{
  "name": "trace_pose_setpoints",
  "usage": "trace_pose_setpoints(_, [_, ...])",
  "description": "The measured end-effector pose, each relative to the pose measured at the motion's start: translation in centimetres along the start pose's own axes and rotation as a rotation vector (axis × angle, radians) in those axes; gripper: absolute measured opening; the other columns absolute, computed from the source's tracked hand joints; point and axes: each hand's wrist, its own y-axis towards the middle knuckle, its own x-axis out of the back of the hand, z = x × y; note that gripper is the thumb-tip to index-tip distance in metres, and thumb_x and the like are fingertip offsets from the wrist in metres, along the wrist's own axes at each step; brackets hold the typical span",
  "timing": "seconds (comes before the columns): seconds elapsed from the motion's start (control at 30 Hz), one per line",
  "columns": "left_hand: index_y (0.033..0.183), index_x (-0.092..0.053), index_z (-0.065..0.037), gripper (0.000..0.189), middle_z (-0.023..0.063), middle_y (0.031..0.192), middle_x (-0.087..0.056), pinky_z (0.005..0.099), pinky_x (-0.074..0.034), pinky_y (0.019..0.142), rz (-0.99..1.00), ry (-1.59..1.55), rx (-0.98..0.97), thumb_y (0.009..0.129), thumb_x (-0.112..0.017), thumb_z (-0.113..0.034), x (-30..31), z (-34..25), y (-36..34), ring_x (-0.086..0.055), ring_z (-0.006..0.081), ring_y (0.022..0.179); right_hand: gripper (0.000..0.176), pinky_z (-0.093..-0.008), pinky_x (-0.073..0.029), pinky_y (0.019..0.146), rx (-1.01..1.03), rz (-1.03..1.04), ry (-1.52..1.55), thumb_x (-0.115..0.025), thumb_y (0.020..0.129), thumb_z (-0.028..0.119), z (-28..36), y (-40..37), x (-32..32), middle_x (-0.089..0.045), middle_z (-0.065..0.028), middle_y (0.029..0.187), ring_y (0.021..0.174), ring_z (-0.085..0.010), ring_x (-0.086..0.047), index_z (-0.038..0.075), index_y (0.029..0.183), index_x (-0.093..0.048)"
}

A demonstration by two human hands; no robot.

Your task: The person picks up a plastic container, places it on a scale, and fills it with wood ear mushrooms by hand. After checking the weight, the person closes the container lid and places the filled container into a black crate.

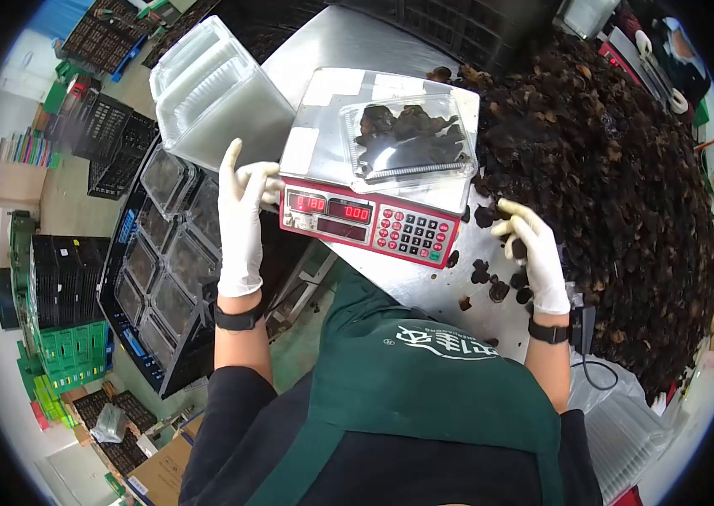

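A red and silver digital scale [412,240] stands on the metal table, its display lit with red digits. On its pan rests a clear plastic clamshell box [450,173] with dark wood ear mushrooms [412,139] in it. My left hand [243,190], in a white glove, is at the scale's left edge, fingers apart and holding nothing. My right hand [538,257], also gloved, is over the table to the right of the scale. Its fingers curl around a dark piece of wood ear mushroom [519,249], partly hidden. Loose pieces [499,291] lie below it.
A large heap of wood ear mushrooms [601,185] covers the right side. Stacked clear boxes [222,101] stand behind my left hand. A black crate [134,325] at left holds filled boxes. More clear trays [627,430] are at lower right. Another person's gloved hand [645,44] shows at upper right.
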Motion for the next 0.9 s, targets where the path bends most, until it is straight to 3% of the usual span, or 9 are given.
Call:
trace_pose_setpoints(0.33, [0.138,-0.058,-0.006,0.041,0.0076,0.120,-0.068,0.0299,-0.049,0.098,0.188,0.321,-0.283,0.098,-0.062,-0.016,-5.0,-4.7,5.4,-0.062,0.0153,0.111,0.032,-0.0222,-0.046,0.060,-0.034,0.233,-0.003,-0.051,0.101,0.015,2.8,-1.6,-4.4,-0.073,-0.0071,0.089,0.063,-0.0089,-0.059,-0.002,0.126,-0.064])
trace_pose_setpoints(0.43, [0.133,-0.061,-0.008,0.044,0.0146,0.115,-0.069,0.0358,-0.053,0.090,0.259,0.380,-0.408,0.093,-0.068,-0.028,-7.0,-2.7,8.6,-0.067,0.0244,0.104,0.033,-0.0206,-0.044,0.060,-0.018,0.315,-0.005,-0.052,0.101,0.015,2.8,-1.3,-6.1,-0.073,-0.0064,0.088,0.063,-0.0084,-0.059,-0.003,0.126,-0.063])
trace_pose_setpoints(0.6, [0.113,-0.067,0.002,0.044,0.0188,0.099,-0.067,0.0396,-0.053,0.082,0.323,0.491,-0.508,0.091,-0.066,-0.037,-9.6,3.4,10.0,-0.066,0.0323,0.090,0.039,-0.0211,-0.045,0.059,-0.026,0.425,0.046,-0.051,0.103,0.019,2.9,-0.6,-8.4,-0.073,-0.0068,0.091,0.064,-0.0083,-0.060,-0.001,0.135,-0.058])
trace_pose_setpoints(0.63, [0.100,-0.068,0.002,0.046,0.0184,0.090,-0.068,0.0406,-0.053,0.075,0.377,0.617,-0.132,0.088,-0.070,-0.043,-9.6,0.7,7.6,-0.067,0.0319,0.084,0.043,-0.0211,-0.045,0.059,-0.007,0.430,0.075,-0.050,0.104,0.023,1.8,-0.1,-8.4,-0.073,-0.0068,0.093,0.065,-0.0084,-0.060,0.000,0.140,-0.054])
trace_pose_setpoints(0.67, [0.095,-0.066,0.001,0.048,0.0164,0.080,-0.066,0.0398,-0.052,0.071,0.302,0.755,-0.202,0.085,-0.073,-0.046,-9.5,-0.8,5.8,-0.065,0.0275,0.076,0.037,-0.0213,-0.046,0.059,0.001,0.406,0.114,-0.050,0.105,0.024,1.9,-0.2,-8.6,-0.072,-0.0073,0.095,0.066,-0.0089,-0.061,-0.001,0.132,-0.058])
trace_pose_setpoints(0.7, [0.094,-0.066,0.001,0.048,0.0154,0.080,-0.064,0.0389,-0.051,0.070,0.358,0.606,-0.047,0.084,-0.077,-0.044,-9.1,-2.0,3.9,-0.062,0.0224,0.076,0.033,-0.0215,-0.046,0.060,0.002,0.360,0.114,-0.051,0.105,0.025,1.9,-0.2,-8.8,-0.072,-0.0074,0.094,0.066,-0.0091,-0.061,-0.001,0.124,-0.059])
trace_pose_setpoints(0.8, [0.111,-0.061,-0.002,0.045,0.0048,0.107,-0.061,0.0333,-0.048,0.083,0.228,-0.042,-0.091,0.084,-0.083,-0.029,-8.7,1.9,-1.1,-0.056,0.0166,0.096,0.019,-0.0213,-0.043,0.057,0.072,0.341,-0.001,-0.054,0.102,0.019,0.5,0.2,-8.8,-0.069,-0.0052,0.086,0.065,-0.0076,-0.058,0.002,0.109,-0.061])
trace_pose_setpoints(0.87, [0.112,-0.060,-0.004,0.037,0.0040,0.108,-0.063,0.0291,-0.049,0.087,0.163,-0.119,0.141,0.087,-0.080,-0.022,-5.9,2.9,-4.2,-0.057,0.0117,0.100,0.015,-0.0226,-0.045,0.062,0.088,0.413,0.006,-0.057,0.098,0.012,0.9,-0.7,-9.8,-0.066,-0.0038,0.083,0.069,-0.0075,-0.058,0.002,0.108,-0.061])
trace_pose_setpoints(0.9, [0.114,-0.063,-0.003,0.031,0.0033,0.112,-0.064,0.0272,-0.048,0.088,0.147,-0.351,0.175,0.089,-0.076,-0.015,-4.4,-1.2,-5.8,-0.058,0.0102,0.099,0.014,-0.0239,-0.047,0.068,0.020,0.504,-0.031,-0.056,0.096,0.007,1.8,-1.3,-10.0,-0.068,-0.0043,0.088,0.074,-0.0081,-0.058,0.001,0.108,-0.060])
